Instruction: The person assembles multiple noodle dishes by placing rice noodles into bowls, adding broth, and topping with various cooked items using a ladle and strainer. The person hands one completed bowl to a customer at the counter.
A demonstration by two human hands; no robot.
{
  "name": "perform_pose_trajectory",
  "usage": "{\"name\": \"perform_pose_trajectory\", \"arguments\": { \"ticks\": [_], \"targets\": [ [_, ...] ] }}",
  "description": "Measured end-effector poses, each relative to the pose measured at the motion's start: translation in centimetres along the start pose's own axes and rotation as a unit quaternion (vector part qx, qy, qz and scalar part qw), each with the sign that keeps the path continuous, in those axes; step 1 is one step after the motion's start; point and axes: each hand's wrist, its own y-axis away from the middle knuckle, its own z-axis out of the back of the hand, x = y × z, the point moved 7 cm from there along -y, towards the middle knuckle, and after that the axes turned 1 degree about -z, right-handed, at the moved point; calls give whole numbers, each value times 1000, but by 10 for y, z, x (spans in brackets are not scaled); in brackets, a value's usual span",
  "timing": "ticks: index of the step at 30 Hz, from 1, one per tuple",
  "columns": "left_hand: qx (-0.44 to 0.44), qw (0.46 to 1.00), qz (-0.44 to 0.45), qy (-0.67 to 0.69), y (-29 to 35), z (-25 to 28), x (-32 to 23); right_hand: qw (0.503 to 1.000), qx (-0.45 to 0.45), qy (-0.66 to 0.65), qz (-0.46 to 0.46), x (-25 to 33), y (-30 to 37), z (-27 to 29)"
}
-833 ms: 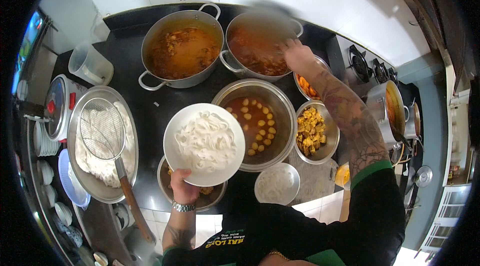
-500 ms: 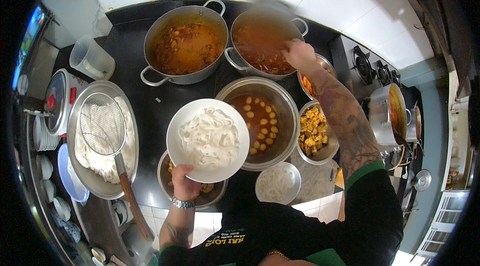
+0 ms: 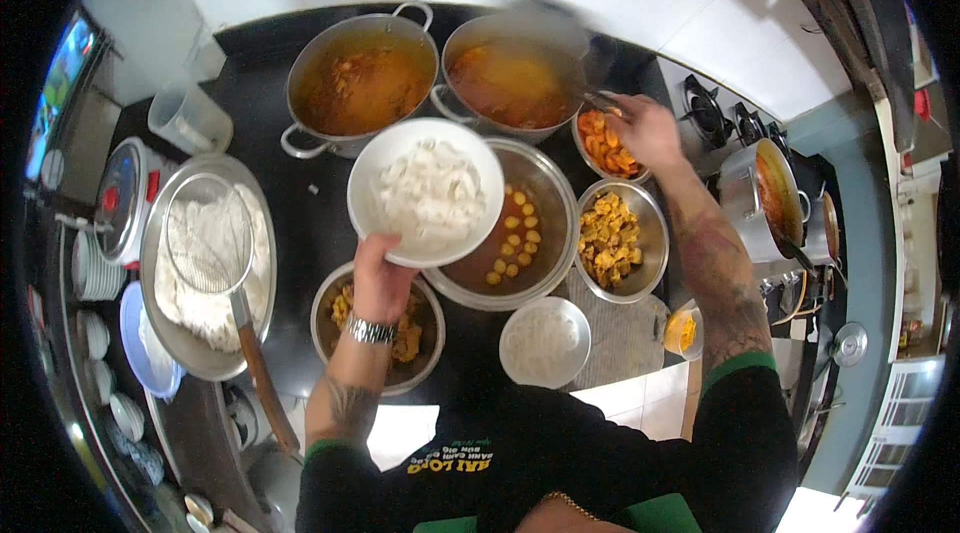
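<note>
My left hand (image 3: 385, 273) grips the near rim of a white bowl (image 3: 360, 203) with wide white noodles (image 3: 430, 193) in it. The bowl is held up over the left part of a large steel basin (image 3: 565, 223), where small round pale eggs (image 3: 514, 239) sit in reddish broth. At the right edge of the back right pot of orange-red soup (image 3: 510, 88), my right hand (image 3: 650, 130) is closed round a dark utensil handle (image 3: 602, 101), its far end blurred. Just beneath that hand is a bowl of orange carrot pieces (image 3: 606, 145).
Another soup pot (image 3: 365, 83) stands at the back left. On the left, a wire skimmer (image 3: 210, 233) lies over a colander of white noodles (image 3: 185, 308). Metal bowls of yellow pieces (image 3: 610, 238) and thin noodles (image 3: 545, 343) flank the basin. Gas burners (image 3: 705, 113) are at right.
My left hand has raised the noodle bowl and moved it away from me, toward the pots. My right hand has shifted right, from over the back right pot to its edge beside the carrots.
</note>
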Motion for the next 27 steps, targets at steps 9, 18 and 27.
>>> {"name": "perform_pose_trajectory", "arguments": {
  "ticks": [9,18,27],
  "targets": [
    [58,998,-14,35,-9,-30,6,945,95,-310,34,59,105,94],
    [60,997,-18,37,15,-36,6,964,37,-251,81,72,135,147],
    [55,997,-23,52,23,-33,4,978,4,-171,119,83,150,164]
  ]
}}
